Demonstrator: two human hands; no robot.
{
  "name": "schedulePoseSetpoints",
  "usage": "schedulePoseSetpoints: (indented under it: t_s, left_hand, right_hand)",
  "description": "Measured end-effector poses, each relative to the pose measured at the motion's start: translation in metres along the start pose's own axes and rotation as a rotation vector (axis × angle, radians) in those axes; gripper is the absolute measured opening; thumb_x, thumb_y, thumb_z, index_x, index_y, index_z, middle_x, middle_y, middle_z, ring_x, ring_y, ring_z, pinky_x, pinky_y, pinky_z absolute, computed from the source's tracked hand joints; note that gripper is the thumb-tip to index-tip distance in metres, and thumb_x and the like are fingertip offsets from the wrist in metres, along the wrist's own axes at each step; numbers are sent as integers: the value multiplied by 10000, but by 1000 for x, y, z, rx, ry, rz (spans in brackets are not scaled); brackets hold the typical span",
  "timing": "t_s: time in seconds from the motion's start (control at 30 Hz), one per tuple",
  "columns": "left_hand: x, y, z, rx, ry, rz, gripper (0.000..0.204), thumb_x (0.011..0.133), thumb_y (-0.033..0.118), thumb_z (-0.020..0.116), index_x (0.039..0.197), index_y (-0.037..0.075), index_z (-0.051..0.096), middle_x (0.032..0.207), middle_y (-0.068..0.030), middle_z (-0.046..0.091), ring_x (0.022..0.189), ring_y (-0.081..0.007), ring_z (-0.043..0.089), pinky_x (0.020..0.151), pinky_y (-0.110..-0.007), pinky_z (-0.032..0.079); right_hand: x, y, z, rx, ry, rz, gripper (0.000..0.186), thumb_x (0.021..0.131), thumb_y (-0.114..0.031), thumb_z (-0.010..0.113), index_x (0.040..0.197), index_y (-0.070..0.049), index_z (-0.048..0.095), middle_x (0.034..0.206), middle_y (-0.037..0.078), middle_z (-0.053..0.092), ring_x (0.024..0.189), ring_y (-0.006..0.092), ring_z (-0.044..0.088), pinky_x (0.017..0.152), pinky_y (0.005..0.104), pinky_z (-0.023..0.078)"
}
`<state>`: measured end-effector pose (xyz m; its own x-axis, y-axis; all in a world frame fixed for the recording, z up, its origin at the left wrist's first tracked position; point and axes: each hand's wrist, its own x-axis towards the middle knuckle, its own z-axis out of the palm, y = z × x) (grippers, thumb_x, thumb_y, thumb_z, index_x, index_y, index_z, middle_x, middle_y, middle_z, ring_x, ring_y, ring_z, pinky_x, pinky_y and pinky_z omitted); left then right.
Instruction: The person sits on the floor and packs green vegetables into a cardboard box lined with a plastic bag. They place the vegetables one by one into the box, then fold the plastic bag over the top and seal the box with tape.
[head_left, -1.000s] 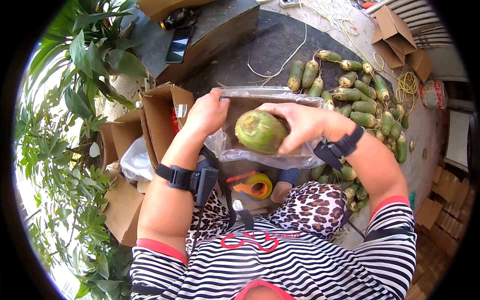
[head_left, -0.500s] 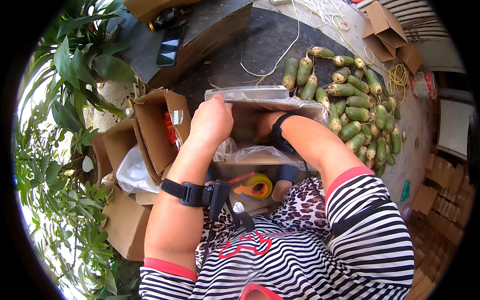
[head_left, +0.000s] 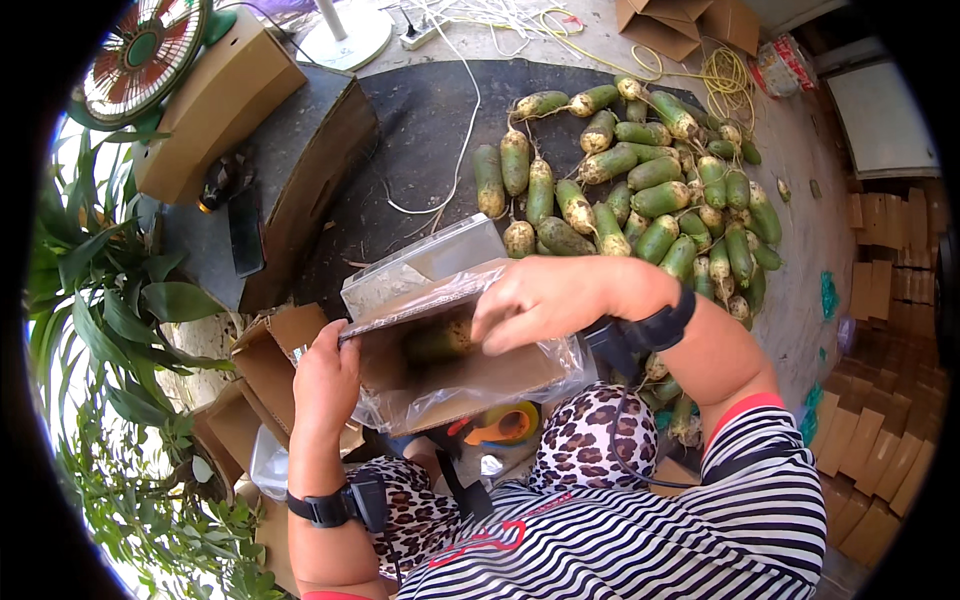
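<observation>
My left hand point(head_left: 328, 368) grips the near left edge of a cardboard box point(head_left: 465, 405) lined with clear plastic. A green radish point(head_left: 440, 340) lies in the shadowed inside of the box. My right hand point(head_left: 520, 305) is over the box's right part, fingers loosely bent and apart, with nothing visible in them. A clear plastic sheet or lid point(head_left: 430, 255) stands just behind the box. A large pile of green radishes with pale, soiled ends point(head_left: 660, 200) lies on a dark mat point(head_left: 400, 150) to the right and beyond.
A dark bench point(head_left: 190, 240) at the left carries a phone point(head_left: 246, 233), a carton point(head_left: 180, 140) and a fan point(head_left: 140, 55). Other open cartons point(head_left: 270, 355), plants point(head_left: 110, 300), a tape dispenser point(head_left: 500, 425), cords point(head_left: 540, 30) and stacked flat cardboard point(head_left: 880, 450) surround me.
The radish left my right hand and lies in the box. My right hand has risen out of the box, its fingers loosened. The view has shifted, bringing the fan into sight.
</observation>
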<state>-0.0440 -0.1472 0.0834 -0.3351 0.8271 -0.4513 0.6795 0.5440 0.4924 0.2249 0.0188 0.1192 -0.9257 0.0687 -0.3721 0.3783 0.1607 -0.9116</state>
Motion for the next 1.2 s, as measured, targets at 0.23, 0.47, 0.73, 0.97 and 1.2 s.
schedulePoseSetpoints:
  t_s: [0.23,0.47,0.73,0.97,1.2]
  left_hand:
    - [3,1,2,-98,-48,56,305,977,127,546,1241,-13,607,955,-159,698,844,-220,655,787,-321,507]
    - [2,9,-2,-81,-117,-182,303,995,94,516,1261,-26,598,1009,-85,664,904,-134,579,832,-269,470]
    - [6,-6,5,-129,-66,-75,308,1002,100,514,1267,-34,593,1088,-106,672,994,-160,600,917,-286,460]
    - [5,-7,6,-140,-56,-46,308,996,89,497,1258,-41,595,1102,-118,672,1003,-168,607,913,-293,468]
    - [5,0,5,-134,-44,-64,334,983,82,474,1266,-63,577,1095,-132,673,1010,-180,613,913,-294,467]
  right_hand:
    - [-188,167,-18,510,1714,356,205,935,-124,613,1119,-36,639,933,1,658,811,97,620,732,263,485]
    - [-130,217,101,539,1559,487,166,923,-52,603,1074,-16,661,945,49,689,793,91,627,736,263,535]
    - [-89,246,114,-85,1172,436,345,830,-90,639,1163,-9,604,1181,180,620,1112,352,600,998,395,476]
    - [-165,261,39,-337,1480,768,361,842,-127,607,1182,-7,609,1275,165,604,1196,329,577,1056,399,436]
    - [-123,262,-5,10,892,1166,772,779,-441,716,1364,12,497,1313,215,601,1208,345,592,1026,403,474]
